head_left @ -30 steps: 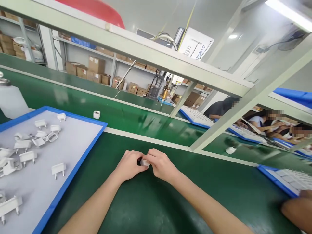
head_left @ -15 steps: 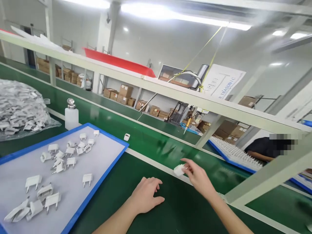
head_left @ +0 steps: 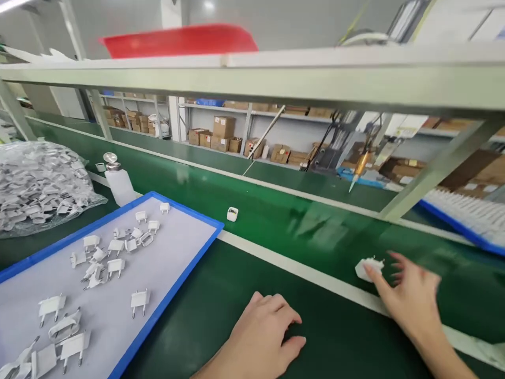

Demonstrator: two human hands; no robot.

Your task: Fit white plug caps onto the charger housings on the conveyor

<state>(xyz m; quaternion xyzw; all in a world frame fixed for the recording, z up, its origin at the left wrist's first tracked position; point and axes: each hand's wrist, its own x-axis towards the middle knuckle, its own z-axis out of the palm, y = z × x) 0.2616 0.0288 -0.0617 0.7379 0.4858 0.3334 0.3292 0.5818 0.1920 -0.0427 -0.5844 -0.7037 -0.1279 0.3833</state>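
Note:
My left hand [head_left: 268,334] rests low over the dark green work surface [head_left: 189,321], fingers curved and thumb apart, holding nothing. At the right, my right hand [head_left: 412,295] is beside a white plastic piece [head_left: 369,268] on the green belt; the thumb touches or overlaps it, while the other fingers are spread apart. A blue-edged tray [head_left: 185,269] at the left carries several white plug pieces [head_left: 140,300]. One small white housing [head_left: 232,213] sits alone on the belt behind the tray's corner.
A clear bag of white parts [head_left: 43,181] and a pump bottle [head_left: 119,181] stand at the left. A pale shelf beam [head_left: 252,87] crosses above the belt, with a slanted post [head_left: 430,171] at the right. Behind it hangs an orange-bodied tool [head_left: 361,166].
The camera view has turned and tilted down. My right hand has gone from pinching the white piece to spread fingers beside it. My left hand keeps its curved pose.

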